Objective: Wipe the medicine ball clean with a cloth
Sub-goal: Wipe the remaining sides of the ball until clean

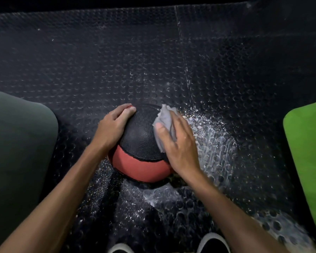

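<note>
No brand, label or writing can be read anywhere on the medicine ball (140, 141) or around it. The ball's underside and its far side are hidden, and both hands cover parts of its flanks. At the bottom edge, nearer the camera than the ball, two dark shoes (213, 242) with pale rims are cut off by the frame. To the left of the ball a dark grey mat (16, 143) runs out of view, and to the right of the ball a bright green mat (308, 154) is likewise cut off.

The ball sits on a black studded rubber floor (117, 61), roughly in the middle of the view. Its upper panel is black with a pebbled grain; the lower panel facing the camera is red, with a dark seam between them. White specks and smears lie on the floor to the right of the ball and in front of it.

The left hand (111, 126) lies on the ball's left side, fingers curved over its surface. The right hand (179, 141) presses a crumpled grey cloth (165, 123) against the ball's upper right, fingers nearly straight and thumb laid on the cloth.
</note>
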